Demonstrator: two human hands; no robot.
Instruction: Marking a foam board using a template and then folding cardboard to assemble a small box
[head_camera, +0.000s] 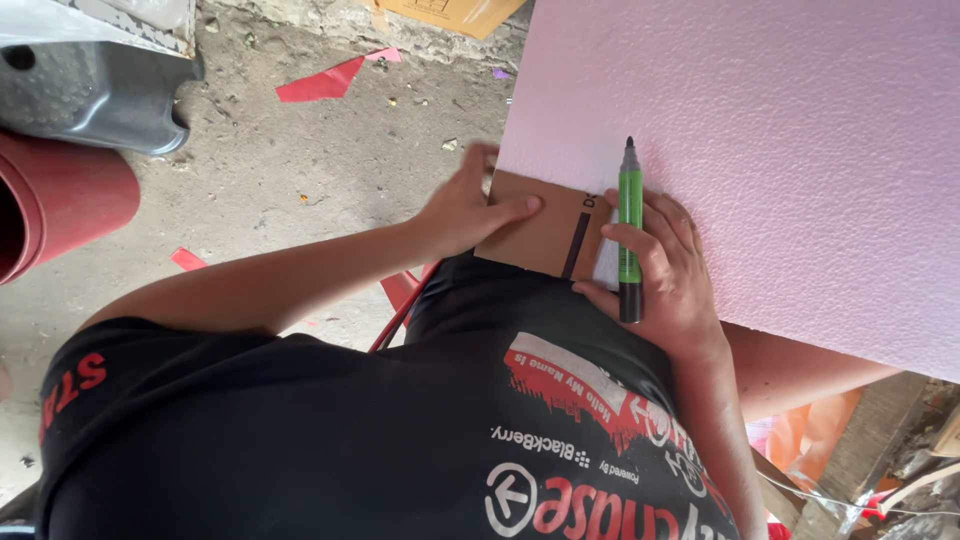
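Cardboard piece (545, 232) sits flat on the near corner of a big pink foam sheet (780, 150), and the left hand (465, 205) is pressing it down, fingers spread over its edge with the thumb on top. Looks like it's pinned so it can't slide, the way you'd hold a template or straightedge.

The right hand (665, 270) has a green marker (630, 225) in its grip, fingers closed around the barrel, dark tip pointing away from the person and lying right along the cardboard's right edge. Held like that, the tip can run against the edge on the foam. I can't tell if the tip is actually touching the foam or just above it.

The foam sheet itself runs off the frame up and to the right, resting over the person's lap, which puts that corner within easy reach of both hands.

Around it: dusty concrete floor (300, 170) with red scraps (320, 82), a red roll (50, 200) at the left, and a grey plastic thing (95, 95) above it.
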